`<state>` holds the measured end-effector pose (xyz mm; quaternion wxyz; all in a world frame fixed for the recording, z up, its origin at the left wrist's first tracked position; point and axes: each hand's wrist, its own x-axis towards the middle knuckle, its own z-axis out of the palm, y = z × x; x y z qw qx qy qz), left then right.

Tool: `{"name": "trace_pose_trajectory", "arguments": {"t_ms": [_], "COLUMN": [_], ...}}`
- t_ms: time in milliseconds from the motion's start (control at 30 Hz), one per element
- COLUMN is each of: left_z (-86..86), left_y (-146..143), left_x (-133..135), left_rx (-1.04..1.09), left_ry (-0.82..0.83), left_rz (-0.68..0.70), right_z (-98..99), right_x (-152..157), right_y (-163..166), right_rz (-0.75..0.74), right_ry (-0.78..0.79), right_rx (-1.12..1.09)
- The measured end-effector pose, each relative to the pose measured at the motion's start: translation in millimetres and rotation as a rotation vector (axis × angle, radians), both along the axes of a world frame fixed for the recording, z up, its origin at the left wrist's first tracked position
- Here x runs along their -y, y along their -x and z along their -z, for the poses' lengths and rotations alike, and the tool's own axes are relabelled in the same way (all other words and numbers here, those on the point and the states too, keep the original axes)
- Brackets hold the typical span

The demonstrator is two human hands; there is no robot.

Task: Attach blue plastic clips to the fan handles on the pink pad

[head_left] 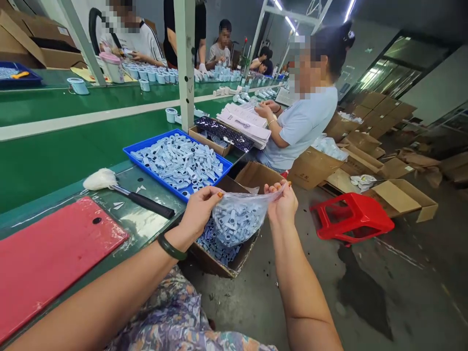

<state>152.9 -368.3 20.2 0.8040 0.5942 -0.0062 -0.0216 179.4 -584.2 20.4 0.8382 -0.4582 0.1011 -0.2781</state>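
A clear plastic bag (239, 222) full of small light-blue plastic parts hangs between my two hands. My left hand (199, 209) pinches one side of its top edge, with a dark green bangle on the wrist. At the opposite side, my right hand (283, 202) is closed on the bag's other corner. Below the bag stands a cardboard box (234, 270) holding more of the same blue parts, partly hidden by the bag and my left hand. On the table beyond, a blue tray (127, 152) is heaped with similar parts.
A white-headed brush with a black handle (151, 203) and a red board (58, 253) lie on the table at left. A co-worker (307, 117) sits at right, near papers (243, 122). A red stool (353, 217) and cardboard boxes (402, 200) stand on the floor.
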Motion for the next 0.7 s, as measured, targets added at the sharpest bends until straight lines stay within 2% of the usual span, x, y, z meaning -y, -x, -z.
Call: {"name": "trace_pose_trajectory", "arguments": {"t_ms": [133, 267, 333, 400, 467, 533, 567, 633, 700], "left_z": [24.2, 65.4, 87.0, 106.3, 119.9, 124.6, 122.9, 112.1, 95.8], "left_y": [5, 5, 9, 17, 30, 43, 49, 60, 71], "left_x": [4, 3, -2, -11, -21, -28, -30, -32, -35], "left_rx": [-0.02, -0.033, -0.029, -0.026, -0.027, -0.021, -0.011, 0.035, 0.096], "left_ry": [-0.11, -0.313, -0.454, -0.606, -0.752, -0.873, -0.918, -0.977, -1.008], "left_rz": [-0.015, 0.002, 0.079, 0.227, 0.391, 0.503, 0.536, 0.579, 0.61], "right_z": [45.1, 97.6, 124.2, 146.6, 159.6, 158.6, 152.0, 126.6, 88.7], "right_x": [0, -20, -32, -40, -41, -35, -32, -29, -37], "right_y": [2, 33, 61, 90, 114, 126, 126, 112, 80], "right_rz": [0.047, -0.054, -0.206, -0.439, -0.669, -0.819, -0.855, -0.868, -0.762], "right_ry": [0.12, 0.335, 0.482, 0.657, 0.837, 0.989, 1.047, 1.127, 1.184], "right_rx": [-0.092, -0.212, -0.296, -0.361, -0.389, -0.389, -0.381, -0.337, -0.206]}}
